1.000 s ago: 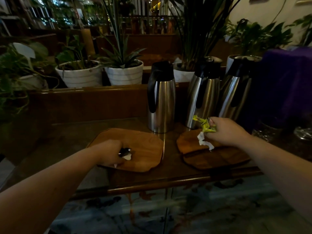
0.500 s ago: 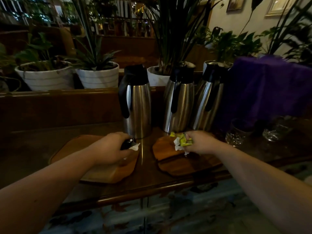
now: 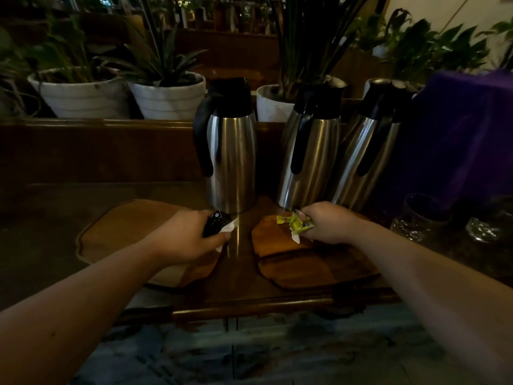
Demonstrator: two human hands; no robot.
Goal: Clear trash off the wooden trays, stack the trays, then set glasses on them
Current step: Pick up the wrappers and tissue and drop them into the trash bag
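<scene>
A light wooden tray (image 3: 125,229) lies on the table at the left. Over its right end my left hand (image 3: 188,240) is closed on a black wrapper and a scrap of white paper (image 3: 219,223). Two darker wooden trays lie at the right, the upper tray (image 3: 274,243) overlapping the lower tray (image 3: 311,270). My right hand (image 3: 330,223) hovers over the upper one, gripping crumpled yellow and white trash (image 3: 294,225). Two glasses, the nearer glass (image 3: 419,218) and the farther glass (image 3: 488,223), stand on the table at the far right.
Three steel thermos jugs with black handles (image 3: 230,159) (image 3: 313,157) (image 3: 369,159) stand right behind the trays. A purple cloth (image 3: 460,134) covers something at the right. White plant pots (image 3: 166,98) sit on the ledge behind. The table's front edge (image 3: 249,304) runs below the trays.
Both hands keep their trash. The view has shifted, and my hands now sit closer together near the thermos jugs.
</scene>
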